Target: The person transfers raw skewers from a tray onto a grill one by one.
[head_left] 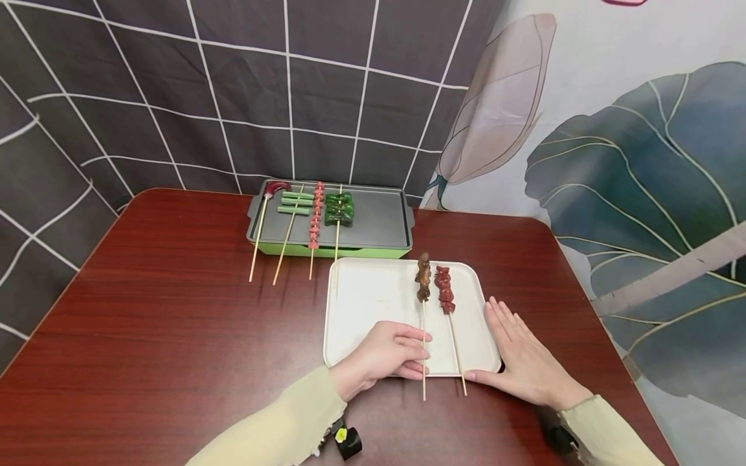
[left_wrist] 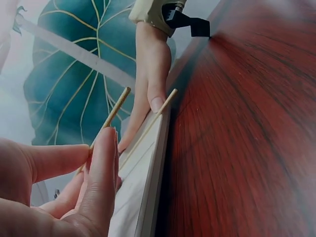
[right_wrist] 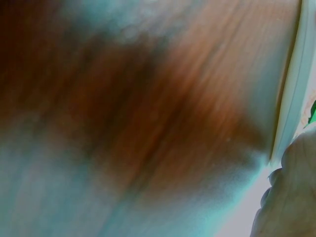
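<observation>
While right hand (head_left: 524, 359) steadies tray (head_left: 373, 291), left hand (head_left: 387, 356) pinches dark skewer (head_left: 423, 304)

A dark red wooden table (head_left: 151, 336) with rounded corners filled the lower view. Behind the table, to the left, hung a dark grey backdrop (head_left: 233, 84) crossed by thin white lines in a loose grid. Behind the table, to the right, hung a pale cloth (head_left: 629, 149) printed with large teal leaves and a pinkish bud. Light was even and soft
</observation>
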A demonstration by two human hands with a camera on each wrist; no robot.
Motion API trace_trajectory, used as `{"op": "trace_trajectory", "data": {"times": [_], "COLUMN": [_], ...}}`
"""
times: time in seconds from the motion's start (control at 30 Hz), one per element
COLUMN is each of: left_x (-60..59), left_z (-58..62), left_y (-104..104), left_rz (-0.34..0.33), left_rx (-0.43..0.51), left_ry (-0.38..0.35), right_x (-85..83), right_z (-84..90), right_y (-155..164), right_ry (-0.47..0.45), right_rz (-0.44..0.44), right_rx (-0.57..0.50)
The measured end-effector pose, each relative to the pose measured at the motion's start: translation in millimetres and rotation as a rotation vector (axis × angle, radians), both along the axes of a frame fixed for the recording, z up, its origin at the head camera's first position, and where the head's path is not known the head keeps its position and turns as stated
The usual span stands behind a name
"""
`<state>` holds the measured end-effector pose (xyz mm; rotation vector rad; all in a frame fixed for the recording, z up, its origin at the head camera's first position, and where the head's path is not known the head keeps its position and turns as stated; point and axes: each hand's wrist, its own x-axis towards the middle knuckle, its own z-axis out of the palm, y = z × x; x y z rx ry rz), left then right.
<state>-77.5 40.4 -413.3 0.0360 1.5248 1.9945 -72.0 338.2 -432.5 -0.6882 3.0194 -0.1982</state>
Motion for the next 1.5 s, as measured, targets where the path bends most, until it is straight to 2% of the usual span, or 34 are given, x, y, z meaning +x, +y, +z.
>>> {"op": "trace_trajectory", "data": {"times": [0.17,0.4,0.73,1.13,1.5], "left_x": [0.4,-5.0,-18.1,-49.4,-86.0], "left_z": [0.6,3.8,21.4,51.0,82.8], "left_y": [-11,-25,-39,-60,-76], "left_rz": [0.006,0.016,0.049,0.097,0.185], "left_rx": [0.001,-0.018,-0.074,-0.137,-0.193], "left_ry": [0.040,0.105,0.225,0.263,0.235], "right_x": [-1.6,-3.0,-4.1,-1.1,-0.1], "right_z": [0.1,1.1,2.1,0.3,-1.3], "right_y": [0,1,1,1,1], "right_ry": [-0.033,-0.037,-0.031,-0.055,-0.039], "right_rz": [-0.022,-0.021,-0.015,-0.034,-0.027], "right_rx": [0.009,0.015,0.016,-0.003,0.003]}}
